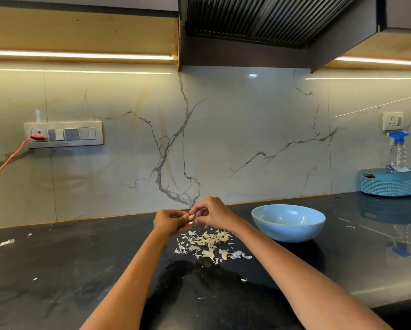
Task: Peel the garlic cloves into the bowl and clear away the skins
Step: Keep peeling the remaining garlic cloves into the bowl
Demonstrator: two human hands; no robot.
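My left hand (170, 221) and my right hand (211, 213) meet above the black counter, and both pinch one pale garlic clove (191, 217) between their fingertips. Below the hands lies a scattered pile of papery garlic skins (208, 244). One unpeeled-looking clove (224, 255) lies at the near edge of that pile. A light blue bowl (288, 222) stands on the counter just right of my right hand. From this angle I cannot see what is inside the bowl.
A teal basket (391, 181) holding a spray bottle (399, 148) stands at the back right. A red cable (7, 160) hangs from the switch panel (64, 134) on the left wall. Stray skin flakes (7, 242) dot the left counter (57, 270).
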